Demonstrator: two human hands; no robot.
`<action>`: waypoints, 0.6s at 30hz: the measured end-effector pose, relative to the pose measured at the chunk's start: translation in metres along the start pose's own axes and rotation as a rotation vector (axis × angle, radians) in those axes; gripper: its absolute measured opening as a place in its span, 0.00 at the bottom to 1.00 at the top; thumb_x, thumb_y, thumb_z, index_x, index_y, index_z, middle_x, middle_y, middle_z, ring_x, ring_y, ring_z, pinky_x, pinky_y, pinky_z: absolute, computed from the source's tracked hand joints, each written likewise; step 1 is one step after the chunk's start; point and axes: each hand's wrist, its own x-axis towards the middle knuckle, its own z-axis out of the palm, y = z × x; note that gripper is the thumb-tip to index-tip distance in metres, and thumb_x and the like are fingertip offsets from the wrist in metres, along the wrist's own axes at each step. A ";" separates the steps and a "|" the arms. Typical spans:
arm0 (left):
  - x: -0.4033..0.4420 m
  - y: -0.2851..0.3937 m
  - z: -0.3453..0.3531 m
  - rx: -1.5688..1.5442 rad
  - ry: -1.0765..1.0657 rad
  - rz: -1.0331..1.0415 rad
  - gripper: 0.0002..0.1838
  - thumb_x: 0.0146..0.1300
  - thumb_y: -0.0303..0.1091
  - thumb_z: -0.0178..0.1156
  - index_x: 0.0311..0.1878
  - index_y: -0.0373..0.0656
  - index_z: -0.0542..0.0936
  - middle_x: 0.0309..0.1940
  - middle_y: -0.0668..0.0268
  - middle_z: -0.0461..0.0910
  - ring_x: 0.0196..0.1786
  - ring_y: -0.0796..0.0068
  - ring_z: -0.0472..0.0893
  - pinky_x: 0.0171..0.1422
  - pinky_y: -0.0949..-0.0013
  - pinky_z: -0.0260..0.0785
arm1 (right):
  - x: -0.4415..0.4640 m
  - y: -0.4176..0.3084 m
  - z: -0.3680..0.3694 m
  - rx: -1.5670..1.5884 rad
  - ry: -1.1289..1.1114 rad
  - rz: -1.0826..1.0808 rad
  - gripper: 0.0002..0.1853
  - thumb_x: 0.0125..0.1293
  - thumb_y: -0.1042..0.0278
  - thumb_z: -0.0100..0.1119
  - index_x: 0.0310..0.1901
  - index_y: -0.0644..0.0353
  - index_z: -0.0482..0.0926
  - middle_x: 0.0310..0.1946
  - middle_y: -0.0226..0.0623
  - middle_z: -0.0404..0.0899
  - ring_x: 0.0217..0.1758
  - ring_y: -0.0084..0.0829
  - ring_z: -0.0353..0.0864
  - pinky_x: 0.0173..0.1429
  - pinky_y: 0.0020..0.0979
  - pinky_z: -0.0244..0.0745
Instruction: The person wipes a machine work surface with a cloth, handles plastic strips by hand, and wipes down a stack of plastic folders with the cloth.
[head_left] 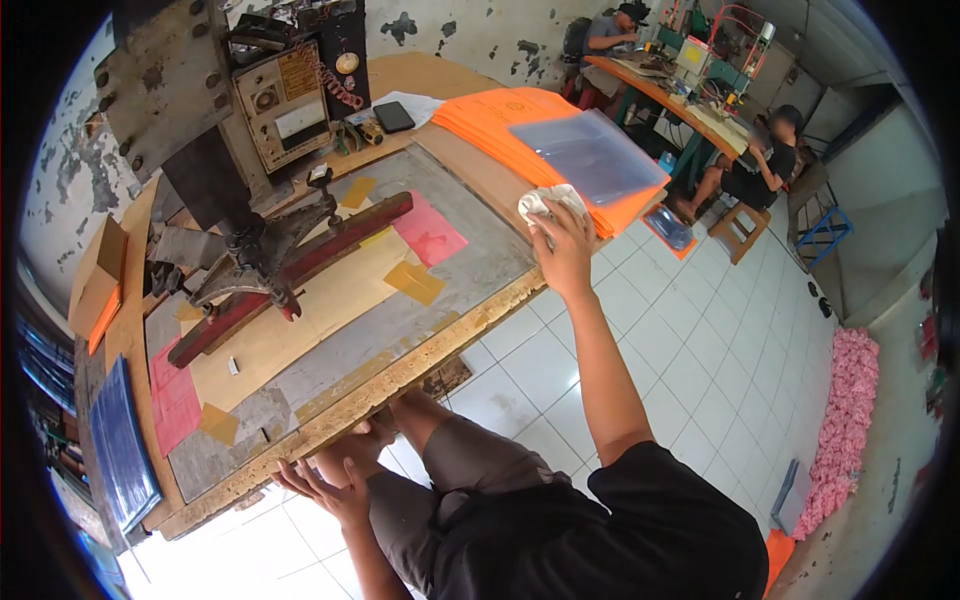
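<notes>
My right hand (567, 245) is closed over a white wad (532, 206) that looks like a crumpled cloth, at the table's right edge. Just beyond it lies a stack of orange sheets (480, 112) with clear plastic sleeves (595, 150) on top. My left hand (325, 488) is at the front edge of the table, fingers spread and holding nothing. Between my hands is a grey metal plate (480, 255) with a cream board (250, 365) and pink sheets (432, 240) taped on it. A press head with a long red bar (310, 262) stands above the board.
A control box (282, 110), a black phone (394, 116) and pliers stand behind the plate. Blue plastic sleeves (122, 440) lie on the left. Two people sit by a far workbench (680, 100). A wooden stool (740, 232) and a pink pile (845, 430) are on the right.
</notes>
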 end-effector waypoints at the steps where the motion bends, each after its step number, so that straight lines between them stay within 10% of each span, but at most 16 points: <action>1: -0.002 -0.001 0.007 0.010 0.038 -0.001 0.44 0.75 0.51 0.67 0.86 0.44 0.60 0.86 0.35 0.56 0.88 0.19 0.49 0.87 0.16 0.43 | -0.002 -0.003 -0.002 0.015 0.022 -0.008 0.15 0.76 0.62 0.67 0.61 0.49 0.91 0.73 0.34 0.81 0.79 0.44 0.74 0.87 0.57 0.51; 11: -0.002 -0.009 -0.025 0.174 -0.060 0.069 0.35 0.71 0.47 0.69 0.77 0.43 0.73 0.85 0.44 0.65 0.85 0.35 0.63 0.87 0.31 0.52 | -0.147 -0.116 0.030 0.372 0.034 -0.154 0.27 0.87 0.47 0.46 0.76 0.53 0.78 0.82 0.46 0.70 0.88 0.58 0.60 0.88 0.69 0.41; 15: 0.050 -0.032 -0.081 0.155 0.044 0.100 0.29 0.57 0.36 0.72 0.65 0.53 0.82 0.66 0.66 0.88 0.71 0.61 0.82 0.78 0.54 0.58 | -0.155 -0.108 0.061 0.389 0.227 -0.250 0.30 0.89 0.46 0.42 0.77 0.62 0.72 0.81 0.59 0.65 0.86 0.64 0.58 0.87 0.72 0.45; 18: 0.119 -0.106 -0.133 0.293 0.092 -0.028 0.28 0.58 0.29 0.74 0.64 0.47 0.84 0.60 0.62 0.87 0.64 0.53 0.82 0.76 0.45 0.62 | -0.152 -0.105 0.065 0.385 0.221 -0.273 0.29 0.90 0.48 0.38 0.77 0.63 0.69 0.83 0.61 0.62 0.90 0.64 0.51 0.89 0.73 0.37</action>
